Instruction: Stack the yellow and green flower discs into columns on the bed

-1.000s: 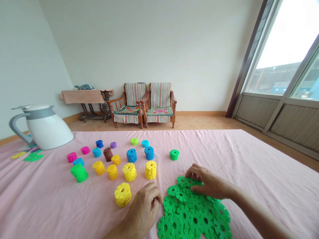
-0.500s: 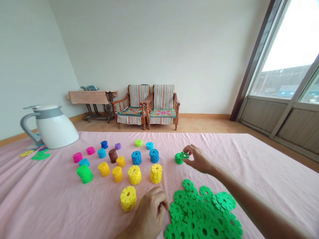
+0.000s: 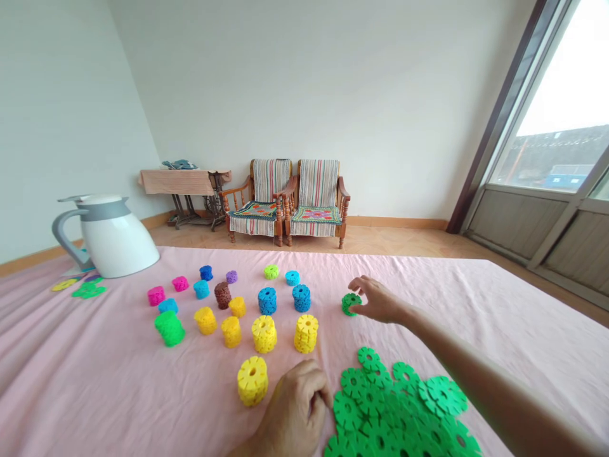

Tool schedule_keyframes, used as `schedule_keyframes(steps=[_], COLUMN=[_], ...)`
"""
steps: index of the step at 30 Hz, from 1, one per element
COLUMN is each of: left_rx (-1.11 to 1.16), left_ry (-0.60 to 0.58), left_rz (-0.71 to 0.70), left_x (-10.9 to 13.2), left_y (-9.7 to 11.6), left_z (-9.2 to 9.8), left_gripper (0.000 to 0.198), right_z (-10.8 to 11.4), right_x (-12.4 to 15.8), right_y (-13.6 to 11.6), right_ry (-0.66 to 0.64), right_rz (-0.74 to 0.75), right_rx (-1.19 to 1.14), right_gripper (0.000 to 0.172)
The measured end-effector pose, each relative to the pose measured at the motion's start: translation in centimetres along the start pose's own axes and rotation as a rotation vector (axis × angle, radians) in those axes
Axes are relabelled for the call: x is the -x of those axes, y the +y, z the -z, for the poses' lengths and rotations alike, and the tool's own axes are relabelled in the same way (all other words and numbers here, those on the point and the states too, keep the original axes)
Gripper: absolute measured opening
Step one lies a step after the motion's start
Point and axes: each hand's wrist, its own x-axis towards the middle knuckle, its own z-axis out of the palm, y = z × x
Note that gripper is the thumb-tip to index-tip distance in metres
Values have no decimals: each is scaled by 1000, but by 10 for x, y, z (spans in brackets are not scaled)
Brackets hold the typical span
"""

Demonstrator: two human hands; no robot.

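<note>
My right hand (image 3: pixel 378 301) reaches over a short stack of green snowflake discs (image 3: pixel 351 303). Its thumb and fingers are apart around the stack's right side, and no disc is lifted in them. My left hand (image 3: pixel 297 406) rests on the cloth, fingers curled into a loose fist with nothing showing in it. Right beside that fist, a loose heap of green snowflake discs (image 3: pixel 392 406) spreads toward the near edge. A yellow disc stack (image 3: pixel 252 381) stands left of my left hand, and another yellow stack (image 3: pixel 306 333) stands beyond it.
Several disc stacks stand to the left: blue (image 3: pixel 267 300), brown (image 3: pixel 222 296), bright green (image 3: pixel 170 328) and pink (image 3: pixel 156 296). A white and grey jug (image 3: pixel 121 244) is at the far left, near some loose discs (image 3: pixel 89 290). Pink cloth (image 3: pixel 457 298) covers the table; two armchairs (image 3: pixel 316 197) stand behind.
The green disc that my right hand held at the stack now lies on top, and the fingers have come apart. My left hand stays by the heap. The view has turned slightly left.
</note>
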Motion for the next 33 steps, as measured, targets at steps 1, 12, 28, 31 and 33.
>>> schedule_keyframes(steps=[1, 12, 28, 31, 33], left_rx=[7, 51, 75, 70, 70], left_ry=[-4, -7, -11, -14, -15], left_rz=[1, -7, 8, 11, 9], left_x=[0, 1, 1, 1, 1], left_y=[0, -5, -5, -4, -4], left_z=[0, -2, -1, -2, -2], left_gripper=[34, 32, 31, 31, 31], right_z=[5, 18, 7, 6, 5], right_x=[-2, -24, -30, -30, -30], right_y=[-2, -23, -27, -27, -27], right_ry=[-35, -418, -409, -405, -402], right_rz=[13, 77, 142, 151, 151], right_rx=[7, 194, 252, 249, 246], right_gripper=[39, 54, 25, 24, 23])
